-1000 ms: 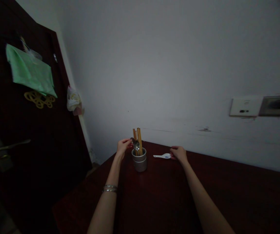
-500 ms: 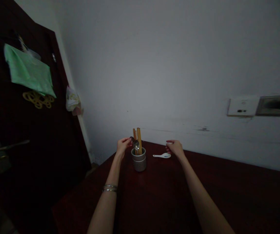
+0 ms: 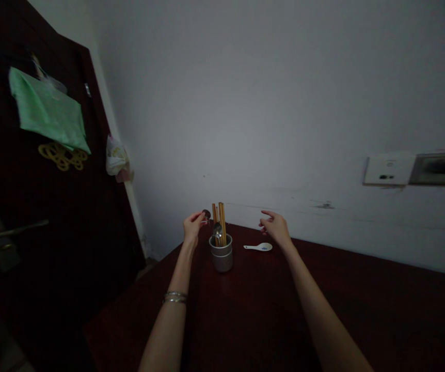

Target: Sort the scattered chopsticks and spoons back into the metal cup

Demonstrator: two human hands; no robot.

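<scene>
In the head view, my left hand (image 3: 192, 227) pinches a metal spoon (image 3: 206, 213) near its dark-looking bowl, at the left rim of a grey utensil cup (image 3: 221, 261). The spoon's handle points down toward the cup; its lower end is hard to make out. Wooden chopsticks (image 3: 223, 219) and another shiny metal spoon (image 3: 217, 229) stand in the cup. A white ceramic spoon (image 3: 263, 247) lies on the table to the right of the cup. My right hand (image 3: 276, 228) hovers just above and beside it, index finger stretched out, holding nothing.
The dark red table (image 3: 253, 310) meets a white wall (image 3: 245, 129) behind. On the left is a dark door (image 3: 71, 222) with a handle (image 3: 21, 228) and a hanging green cloth (image 3: 48, 111). A plastic bag (image 3: 116, 157) hangs by its frame. Wall sockets (image 3: 388, 170) sit at right.
My left hand has moved slightly up and left, lifting the spoon away from the chopsticks. My right hand has shifted a little up and left, its index finger now straighter.
</scene>
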